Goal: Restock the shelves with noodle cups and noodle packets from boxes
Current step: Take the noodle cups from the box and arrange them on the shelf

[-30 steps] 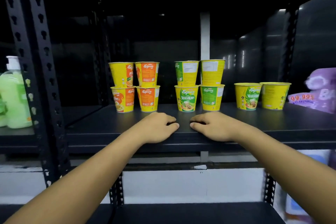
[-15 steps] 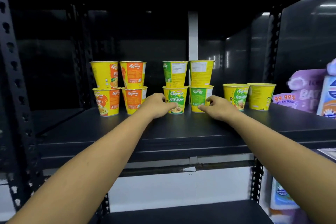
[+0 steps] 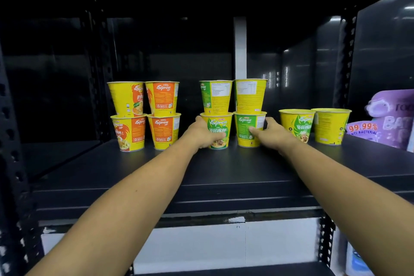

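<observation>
Head view: both hands are reaching to the two middle stacks, well back from the shelf (image 3: 224,170) front edge. Left hand (image 3: 202,133) is curling round the lower-left green cup (image 3: 218,130), thumb across its front, fingers hidden behind. Right hand (image 3: 272,133) is cupping the lower-right green cup (image 3: 249,129), fingers (image 3: 255,130) lying on its face. How firm either grip is, I can't tell.

Risk: each lower cup is carrying an upper cup (image 3: 216,96) just sitting on its lid. Sliding or tilting the bases fast is likely tipping the tops off. The orange stacks (image 3: 163,114) are standing close on the left, single green cups (image 3: 298,124) on the right; a wide sideways shove is risking a knock.
</observation>
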{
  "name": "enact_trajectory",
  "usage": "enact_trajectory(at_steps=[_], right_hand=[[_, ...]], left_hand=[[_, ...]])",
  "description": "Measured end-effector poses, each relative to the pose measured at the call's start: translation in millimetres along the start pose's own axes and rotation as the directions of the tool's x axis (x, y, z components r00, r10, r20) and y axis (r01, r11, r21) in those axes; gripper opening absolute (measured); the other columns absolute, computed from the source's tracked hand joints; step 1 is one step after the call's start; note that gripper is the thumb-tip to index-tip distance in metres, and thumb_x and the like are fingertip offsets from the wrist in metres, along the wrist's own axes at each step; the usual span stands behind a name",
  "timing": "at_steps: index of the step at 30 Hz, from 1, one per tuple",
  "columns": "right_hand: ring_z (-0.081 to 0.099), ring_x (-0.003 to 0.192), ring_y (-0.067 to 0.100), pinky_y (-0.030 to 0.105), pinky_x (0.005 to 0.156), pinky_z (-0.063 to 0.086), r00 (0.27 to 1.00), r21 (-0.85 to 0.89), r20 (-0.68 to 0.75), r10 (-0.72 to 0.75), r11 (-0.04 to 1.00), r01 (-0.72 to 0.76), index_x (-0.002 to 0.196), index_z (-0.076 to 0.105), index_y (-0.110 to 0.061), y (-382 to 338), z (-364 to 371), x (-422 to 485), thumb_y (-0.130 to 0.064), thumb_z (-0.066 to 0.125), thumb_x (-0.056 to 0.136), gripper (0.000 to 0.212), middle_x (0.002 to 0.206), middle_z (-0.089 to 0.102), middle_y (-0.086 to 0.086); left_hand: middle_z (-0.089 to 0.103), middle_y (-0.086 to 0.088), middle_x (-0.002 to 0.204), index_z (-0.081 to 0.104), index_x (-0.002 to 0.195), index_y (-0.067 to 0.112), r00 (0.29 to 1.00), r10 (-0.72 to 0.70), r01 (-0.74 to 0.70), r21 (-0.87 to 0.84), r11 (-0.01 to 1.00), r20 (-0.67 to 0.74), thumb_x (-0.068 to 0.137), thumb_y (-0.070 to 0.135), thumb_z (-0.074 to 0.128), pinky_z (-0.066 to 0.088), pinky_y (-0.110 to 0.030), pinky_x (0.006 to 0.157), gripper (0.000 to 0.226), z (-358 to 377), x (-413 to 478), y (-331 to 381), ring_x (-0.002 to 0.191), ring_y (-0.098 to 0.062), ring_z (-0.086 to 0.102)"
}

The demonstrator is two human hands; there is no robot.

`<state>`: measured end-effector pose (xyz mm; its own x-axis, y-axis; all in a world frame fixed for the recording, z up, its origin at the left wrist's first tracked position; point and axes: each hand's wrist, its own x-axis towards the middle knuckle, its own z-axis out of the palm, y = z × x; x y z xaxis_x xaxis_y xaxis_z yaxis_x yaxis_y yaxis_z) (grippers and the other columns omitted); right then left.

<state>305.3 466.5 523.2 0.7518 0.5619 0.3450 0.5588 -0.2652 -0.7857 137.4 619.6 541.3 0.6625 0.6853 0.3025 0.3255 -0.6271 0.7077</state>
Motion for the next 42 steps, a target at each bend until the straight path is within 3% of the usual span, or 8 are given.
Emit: enact_trajectory(at_steps=[5, 12, 17, 21, 25, 33, 37, 42], right_hand=[[0.058, 0.110, 0.019, 0.033, 0.092, 0.044, 1.000, -0.015, -0.003, -0.024, 1.000, 0.024, 0.141, 0.047, -0.019, 0.6, 0.1, 1.3, -0.045, 0.067, 0.096, 0.056, 0.128, 0.064, 0.001], [0.057, 0.125, 0.025, 0.042, 0.108, 0.044, 0.998, -0.101, 0.063, -0.010, 0.995, 0.017, 0.144, 0.047, -0.019, 1.9, -1.8, -2.8, -0.053, 0.059, 0.098, 0.058, 0.138, 0.061, 0.004], [0.052, 0.134, 0.025, 0.034, 0.105, 0.039, 0.977, -0.346, 0.211, -0.028, 0.933, 0.101, 0.146, 0.050, -0.020, -8.9, -8.0, -33.7, -0.055, 0.052, 0.101, 0.056, 0.146, 0.056, 0.003], [0.050, 0.135, 0.021, 0.031, 0.107, 0.038, 0.943, -0.462, 0.328, -0.051, 0.862, 0.207, 0.150, 0.047, -0.020, -15.7, -13.2, -70.9, -0.062, 0.049, 0.099, 0.065, 0.149, 0.054, 0.000], [0.054, 0.129, 0.019, 0.033, 0.109, 0.041, 0.916, -0.521, 0.392, -0.082, 0.801, 0.294, 0.140, 0.059, -0.020, -28.0, -17.0, -102.2, -0.058, 0.049, 0.101, 0.056, 0.143, 0.060, 0.001], [0.039, 0.146, 0.015, 0.028, 0.118, 0.028, 0.877, -0.524, 0.452, -0.165, 0.746, 0.410, 0.153, 0.046, -0.024, -35.8, -13.1, -147.6, -0.047, 0.036, 0.109, 0.051, 0.159, 0.043, -0.006], [0.032, 0.150, 0.013, 0.028, 0.122, 0.023, 0.856, -0.506, 0.463, -0.229, 0.725, 0.467, 0.157, 0.039, -0.021, -35.9, -16.4, -171.9, -0.045, 0.033, 0.110, 0.053, 0.163, 0.037, -0.006], [0.041, 0.143, 0.014, 0.035, 0.118, 0.034, 0.814, -0.455, 0.468, -0.344, 0.696, 0.556, 0.155, 0.040, -0.024, -28.9, -30.4, -211.9, -0.047, 0.039, 0.108, 0.053, 0.159, 0.044, -0.006]], left_hand=[[0.062, -0.007, 0.134, 0.037, 0.143, 0.013, 1.000, -0.004, 0.004, -0.010, 1.000, -0.017, 0.087, 0.033, 0.082, 0.052, -0.045, 0.104, 0.074, 0.9, 6.3, 0.1, 0.120, -0.025, 0.062], [0.061, -0.008, 0.137, 0.038, 0.144, 0.012, 1.000, -0.006, 0.006, 0.029, 1.000, -0.014, 0.091, 0.036, 0.077, 0.051, -0.042, 0.104, 0.070, 1.0, 4.8, -3.0, 0.123, -0.026, 0.060], [0.055, -0.005, 0.146, 0.039, 0.151, 0.013, 0.988, -0.040, 0.021, 0.128, 0.992, 0.150, 0.091, 0.048, 0.074, 0.043, -0.037, 0.105, 0.078, -5.1, -11.3, -6.6, 0.130, -0.026, 0.054], [0.057, 0.000, 0.144, 0.051, 0.145, 0.023, 0.962, 0.059, -0.107, 0.166, 0.980, 0.268, 0.099, 0.036, 0.067, 0.037, -0.028, 0.097, 0.049, -13.1, -41.5, -4.7, 0.121, -0.019, 0.053], [0.042, 0.001, 0.160, 0.032, 0.161, 0.028, 0.935, 0.102, -0.230, 0.363, 0.903, 0.339, 0.098, 0.054, 0.061, 0.038, -0.033, 0.112, 0.074, -20.9, -72.0, -11.9, 0.142, -0.021, 0.044], [0.044, 0.005, 0.160, 0.046, 0.155, 0.024, 0.888, 0.221, -0.398, 0.435, 0.807, 0.403, 0.106, 0.054, 0.044, 0.030, -0.028, 0.114, 0.058, -32.4, -126.1, -7.1, 0.146, -0.017, 0.039], [0.057, 0.000, 0.149, 0.059, 0.145, 0.021, 0.890, 0.268, -0.421, 0.436, 0.796, 0.369, 0.108, 0.051, 0.041, 0.039, -0.035, 0.114, 0.051, -31.4, -155.8, -6.9, 0.138, -0.022, 0.050], [0.050, 0.009, 0.155, 0.050, 0.152, 0.029, 0.891, 0.341, -0.445, 0.430, 0.785, 0.300, 0.104, 0.051, 0.051, 0.038, -0.036, 0.118, 0.053, -28.8, -205.6, -4.8, 0.144, -0.013, 0.044]])
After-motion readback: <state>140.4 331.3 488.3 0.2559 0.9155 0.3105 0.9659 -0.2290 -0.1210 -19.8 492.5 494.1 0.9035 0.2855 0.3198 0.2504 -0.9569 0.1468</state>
